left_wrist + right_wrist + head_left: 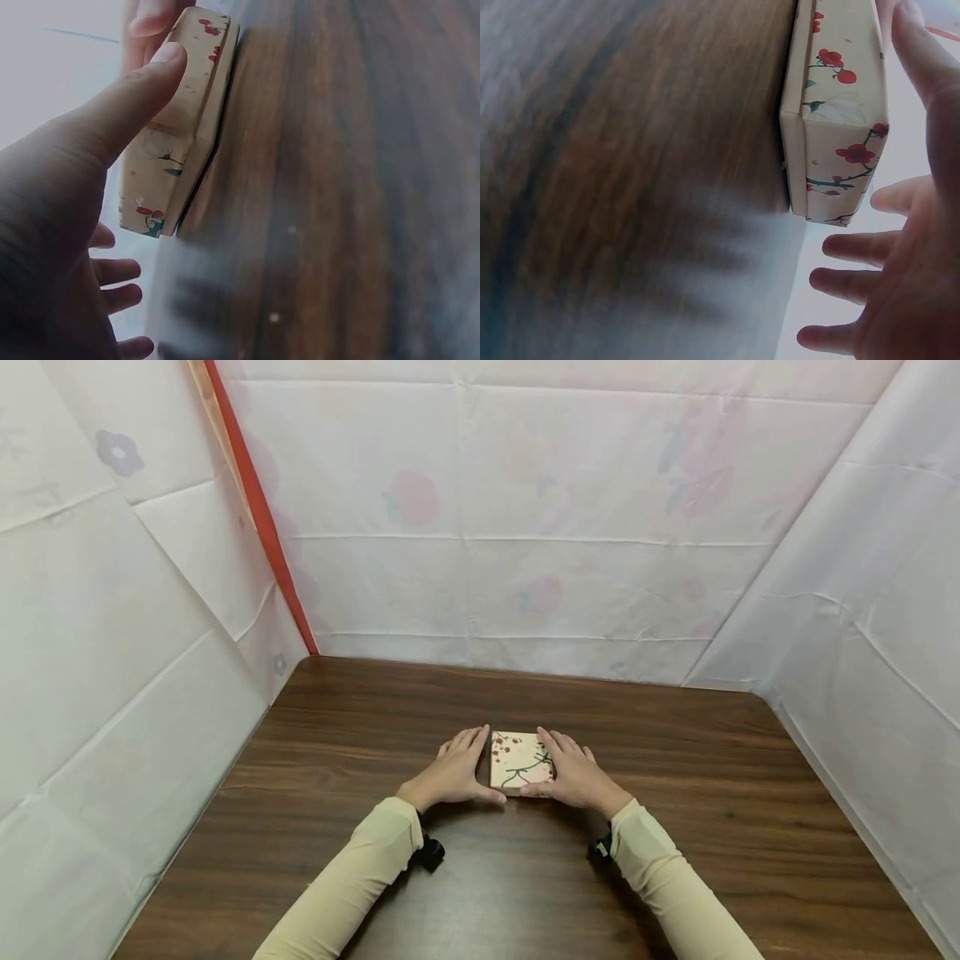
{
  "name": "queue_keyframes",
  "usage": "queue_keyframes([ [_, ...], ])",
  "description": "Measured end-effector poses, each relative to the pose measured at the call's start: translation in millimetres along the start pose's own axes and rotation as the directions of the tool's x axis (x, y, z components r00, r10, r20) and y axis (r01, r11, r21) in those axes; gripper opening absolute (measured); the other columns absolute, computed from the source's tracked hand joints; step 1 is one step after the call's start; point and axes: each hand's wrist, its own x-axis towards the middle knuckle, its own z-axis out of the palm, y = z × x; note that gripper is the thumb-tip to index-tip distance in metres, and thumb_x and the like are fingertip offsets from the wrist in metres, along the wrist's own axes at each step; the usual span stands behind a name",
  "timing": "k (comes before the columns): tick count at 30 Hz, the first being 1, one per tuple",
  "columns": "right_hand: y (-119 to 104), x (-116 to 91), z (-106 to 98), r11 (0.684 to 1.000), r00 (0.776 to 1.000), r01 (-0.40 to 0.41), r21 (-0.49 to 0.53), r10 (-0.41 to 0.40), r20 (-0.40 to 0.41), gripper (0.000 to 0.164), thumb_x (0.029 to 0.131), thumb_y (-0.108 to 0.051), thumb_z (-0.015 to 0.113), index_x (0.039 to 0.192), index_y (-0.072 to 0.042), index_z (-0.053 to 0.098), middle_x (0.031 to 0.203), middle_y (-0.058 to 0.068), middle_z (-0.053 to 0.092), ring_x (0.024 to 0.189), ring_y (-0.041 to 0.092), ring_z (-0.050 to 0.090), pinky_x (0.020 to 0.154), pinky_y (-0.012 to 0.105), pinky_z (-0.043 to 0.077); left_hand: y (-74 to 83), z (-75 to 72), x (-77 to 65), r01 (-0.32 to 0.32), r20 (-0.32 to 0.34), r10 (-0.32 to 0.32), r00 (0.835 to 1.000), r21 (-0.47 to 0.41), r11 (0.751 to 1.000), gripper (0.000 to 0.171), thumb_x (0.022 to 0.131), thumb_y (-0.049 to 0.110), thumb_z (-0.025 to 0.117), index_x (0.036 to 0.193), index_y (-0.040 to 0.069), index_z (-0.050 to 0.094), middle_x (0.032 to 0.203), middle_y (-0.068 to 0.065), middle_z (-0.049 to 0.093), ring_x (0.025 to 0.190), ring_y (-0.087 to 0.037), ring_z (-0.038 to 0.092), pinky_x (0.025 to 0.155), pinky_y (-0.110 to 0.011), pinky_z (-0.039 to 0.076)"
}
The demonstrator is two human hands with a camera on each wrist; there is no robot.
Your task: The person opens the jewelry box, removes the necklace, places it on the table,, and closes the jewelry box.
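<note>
A small cream lidded box point(516, 758) printed with red blossoms and green branches lies flat on the brown wooden table point(517, 877). On its left side is my left hand point(455, 774), fingers extended and spread, with the thumb near the front left corner. My right hand point(576, 774) is at the right side; its index fingertip overlaps the far edge and its thumb the front edge in the head view. In the left wrist view the left thumb crosses in front of the box point(146, 184). The right wrist view shows the right fingers spread apart beside the box point(847, 52).
White printed cloth point(465, 577) hangs behind the table and along both sides. A red strip point(258, 510) runs down the back left corner. Black wrist devices sit under the left cuff point(429, 853) and right cuff point(600, 850).
</note>
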Motion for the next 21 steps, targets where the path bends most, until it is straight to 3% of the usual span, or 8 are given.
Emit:
queue_keyframes([
  [6,1.3,0.4,0.2,1.000,1.000,0.020,0.013,-0.020,0.015,0.120,0.069,-0.067,0.075,0.157,-0.011,0.016,0.158,0.021,0.027,0.145,0.042,0.027,0.108,0.071,0.023,-0.1,3.4,3.2,-0.009,-0.002,0.009,1.000,-0.009,1.000,0.128,0.068,0.066,0.077,0.156,0.002,0.009,0.161,-0.021,0.018,0.148,-0.037,0.018,0.114,-0.061,0.021],
  [21,4.3,4.0,1.9,0.999,0.999,0.033,0.032,-0.033,0.008,0.121,0.068,-0.062,0.079,0.157,-0.008,0.017,0.157,0.024,0.028,0.144,0.042,0.028,0.109,0.067,0.026,2.2,7.0,8.7,0.000,0.021,0.000,1.000,0.002,1.000,0.128,0.070,0.065,0.077,0.157,0.004,0.007,0.162,-0.017,0.016,0.150,-0.033,0.017,0.115,-0.061,0.018],
])
